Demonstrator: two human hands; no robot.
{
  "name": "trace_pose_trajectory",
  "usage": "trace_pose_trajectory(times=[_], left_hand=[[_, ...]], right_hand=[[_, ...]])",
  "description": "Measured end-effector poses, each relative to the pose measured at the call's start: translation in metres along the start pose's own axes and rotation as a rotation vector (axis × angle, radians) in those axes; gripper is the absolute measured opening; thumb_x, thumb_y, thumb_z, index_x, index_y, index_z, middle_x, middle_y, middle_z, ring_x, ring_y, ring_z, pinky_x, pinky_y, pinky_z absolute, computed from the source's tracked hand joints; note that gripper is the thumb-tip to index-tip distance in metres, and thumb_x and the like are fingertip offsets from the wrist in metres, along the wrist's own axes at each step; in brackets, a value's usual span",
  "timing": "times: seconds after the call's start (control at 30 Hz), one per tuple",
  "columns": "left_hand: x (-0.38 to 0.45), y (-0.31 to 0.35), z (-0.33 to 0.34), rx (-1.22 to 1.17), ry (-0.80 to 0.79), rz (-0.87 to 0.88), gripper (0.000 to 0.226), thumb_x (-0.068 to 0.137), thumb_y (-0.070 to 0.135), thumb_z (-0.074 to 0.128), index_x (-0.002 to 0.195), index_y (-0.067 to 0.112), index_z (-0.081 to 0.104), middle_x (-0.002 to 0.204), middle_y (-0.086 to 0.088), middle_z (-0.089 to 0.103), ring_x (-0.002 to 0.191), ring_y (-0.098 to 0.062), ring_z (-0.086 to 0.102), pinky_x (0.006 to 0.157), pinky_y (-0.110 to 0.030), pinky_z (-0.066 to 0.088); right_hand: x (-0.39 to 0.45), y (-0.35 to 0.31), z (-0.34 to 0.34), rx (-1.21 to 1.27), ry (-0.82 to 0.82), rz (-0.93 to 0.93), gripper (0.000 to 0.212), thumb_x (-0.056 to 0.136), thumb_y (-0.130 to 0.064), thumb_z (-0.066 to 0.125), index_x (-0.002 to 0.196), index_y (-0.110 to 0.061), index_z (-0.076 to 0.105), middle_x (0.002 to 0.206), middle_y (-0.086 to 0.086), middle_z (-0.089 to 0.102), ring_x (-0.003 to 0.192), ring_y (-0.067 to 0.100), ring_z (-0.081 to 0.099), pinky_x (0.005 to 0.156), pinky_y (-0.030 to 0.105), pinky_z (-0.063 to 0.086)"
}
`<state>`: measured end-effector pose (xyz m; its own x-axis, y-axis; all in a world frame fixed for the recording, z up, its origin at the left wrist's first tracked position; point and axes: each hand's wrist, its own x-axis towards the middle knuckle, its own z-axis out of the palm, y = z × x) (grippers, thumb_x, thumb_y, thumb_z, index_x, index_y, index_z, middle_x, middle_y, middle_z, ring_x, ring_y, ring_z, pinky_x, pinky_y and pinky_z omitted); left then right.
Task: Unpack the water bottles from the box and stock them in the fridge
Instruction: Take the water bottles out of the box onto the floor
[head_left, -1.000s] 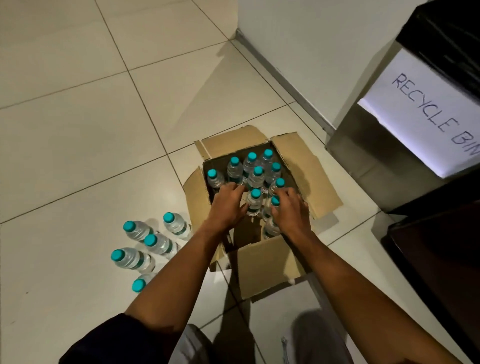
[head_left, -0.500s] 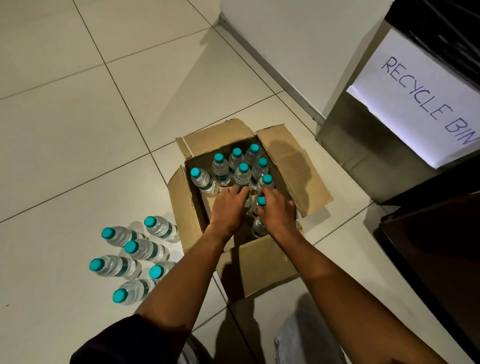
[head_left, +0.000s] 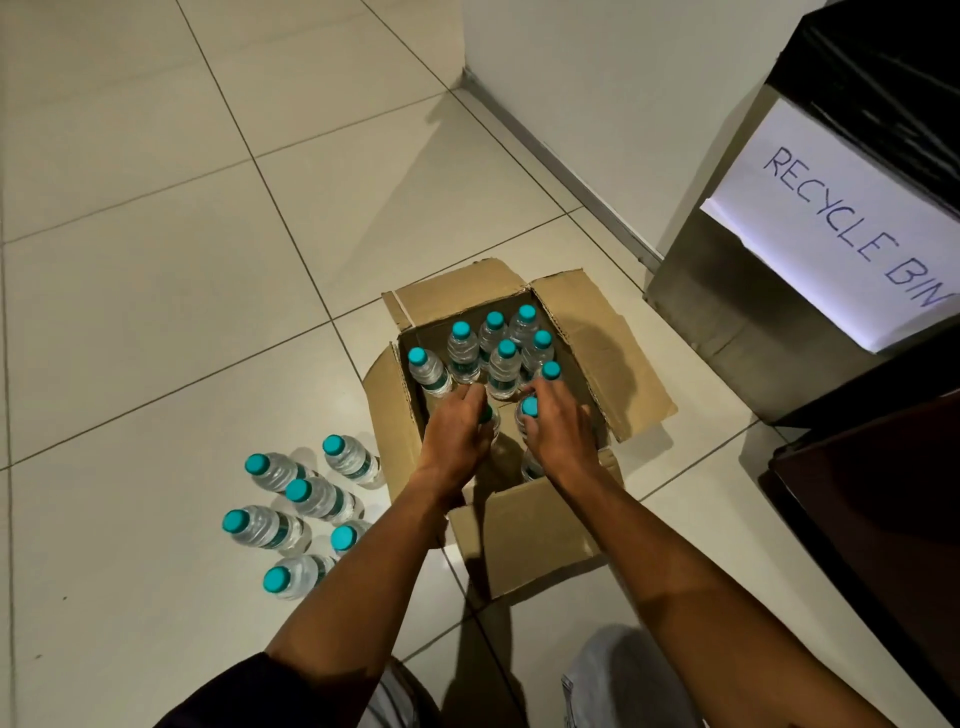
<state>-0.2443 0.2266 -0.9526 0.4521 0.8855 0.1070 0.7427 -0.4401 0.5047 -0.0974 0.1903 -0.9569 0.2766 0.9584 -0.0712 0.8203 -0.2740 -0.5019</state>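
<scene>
Hands in the cardboard box (head_left: 524, 535), each wrapped around a bottle.

The left hand (head_left: 457, 436) curled its fingers around a bottle (head_left: 492, 415) whose teal cap was almost hidden under them; the right hand (head_left: 558, 428) gripped the neck of a neighbouring bottle (head_left: 529, 406), cap showing between thumb and fingers. Both held bottles stood in the near half of the open box on the tiled floor (head_left: 156, 312), flaps folded outward. Seven more capped bottles (head_left: 504, 364) stood upright in the far half, packed close together. Six unpacked bottles (head_left: 291, 514) stood clustered on the floor just left of the box, partly behind the left forearm. A metal bin bearing a paper sign (head_left: 841, 244) reading "RECYCLE BIN" stood near the box, to its right against the wall.
</scene>
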Motion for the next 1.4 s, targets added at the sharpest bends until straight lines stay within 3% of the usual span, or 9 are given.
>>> trace_pose_trajectory(times=[0.1, 0.2, 0.33, 0.43, 0.73, 0.97, 1.2, 1.4], left_hand=[[-0.004, -0.006, -0.018, -0.081, 0.061, 0.012, 0.025, 0.087, 0.018, 0.068, 0.104, 0.013, 0.050, 0.098, -0.005, 0.056, 0.084, -0.015, 0.050, 0.074, -0.030, 0.049], [-0.006, -0.006, -0.045, -0.173, 0.148, -0.022, 0.031, 0.085, 0.019, 0.069, 0.104, 0.018, 0.045, 0.094, -0.001, 0.053, 0.080, -0.013, 0.053, 0.070, -0.026, 0.050], [-0.012, -0.008, -0.080, -0.274, 0.273, -0.091, 0.029, 0.085, 0.016, 0.071, 0.095, 0.017, 0.044, 0.086, 0.000, 0.053, 0.072, -0.012, 0.054, 0.064, -0.024, 0.051], [-0.021, -0.013, -0.109, -0.297, 0.343, -0.150, 0.031, 0.083, 0.018, 0.071, 0.092, 0.022, 0.042, 0.082, 0.003, 0.053, 0.068, -0.007, 0.051, 0.059, -0.013, 0.044], [-0.065, -0.055, -0.202, -0.211, 0.509, -0.183, 0.037, 0.077, 0.021, 0.073, 0.089, 0.020, 0.039, 0.074, 0.000, 0.052, 0.061, -0.011, 0.046, 0.053, -0.014, 0.039], [-0.126, -0.104, -0.254, -0.113, 0.579, -0.261, 0.038, 0.075, 0.019, 0.074, 0.089, 0.016, 0.039, 0.073, -0.005, 0.052, 0.063, -0.026, 0.051, 0.055, -0.040, 0.048], [-0.191, -0.152, -0.265, -0.052, 0.605, -0.405, 0.038, 0.074, 0.017, 0.076, 0.088, 0.015, 0.042, 0.074, -0.006, 0.052, 0.064, -0.026, 0.052, 0.057, -0.038, 0.050], [-0.239, -0.191, -0.244, -0.031, 0.501, -0.533, 0.040, 0.074, 0.017, 0.078, 0.088, 0.018, 0.041, 0.072, -0.003, 0.051, 0.060, -0.019, 0.049, 0.055, -0.029, 0.049]], right_hand=[[0.001, -0.015, -0.010, 0.039, 0.023, -0.047, 0.041, 0.089, -0.019, 0.067, 0.125, -0.023, 0.047, 0.127, 0.004, 0.049, 0.112, 0.019, 0.052, 0.094, 0.041, 0.050], [-0.001, -0.035, -0.018, 0.046, 0.052, -0.119, 0.039, 0.091, -0.022, 0.064, 0.127, -0.022, 0.048, 0.127, 0.004, 0.048, 0.110, 0.017, 0.052, 0.093, 0.036, 0.048], [-0.006, -0.069, -0.026, 0.077, 0.094, -0.192, 0.037, 0.093, -0.022, 0.062, 0.128, -0.019, 0.051, 0.122, 0.007, 0.049, 0.100, 0.017, 0.054, 0.079, 0.026, 0.049], [-0.012, -0.094, -0.032, 0.124, 0.120, -0.256, 0.035, 0.093, -0.020, 0.062, 0.127, -0.017, 0.054, 0.121, 0.008, 0.051, 0.099, 0.019, 0.055, 0.079, 0.034, 0.053], [-0.037, -0.184, -0.038, 0.258, 0.140, -0.471, 0.031, 0.091, -0.017, 0.065, 0.119, -0.006, 0.062, 0.114, 0.014, 0.060, 0.098, 0.028, 0.061, 0.086, 0.050, 0.050], [-0.065, -0.255, -0.005, 0.316, 0.011, -0.528, 0.032, 0.092, -0.021, 0.065, 0.123, -0.013, 0.059, 0.120, 0.007, 0.057, 0.102, 0.023, 0.061, 0.092, 0.044, 0.050], [-0.093, -0.310, 0.043, 0.338, -0.137, -0.590, 0.036, 0.094, -0.021, 0.063, 0.128, -0.015, 0.056, 0.123, 0.008, 0.055, 0.105, 0.024, 0.059, 0.095, 0.040, 0.049], [-0.116, -0.331, 0.088, 0.288, -0.288, -0.641, 0.039, 0.095, -0.027, 0.062, 0.131, -0.015, 0.055, 0.125, 0.006, 0.055, 0.107, 0.019, 0.056, 0.097, 0.036, 0.048]])
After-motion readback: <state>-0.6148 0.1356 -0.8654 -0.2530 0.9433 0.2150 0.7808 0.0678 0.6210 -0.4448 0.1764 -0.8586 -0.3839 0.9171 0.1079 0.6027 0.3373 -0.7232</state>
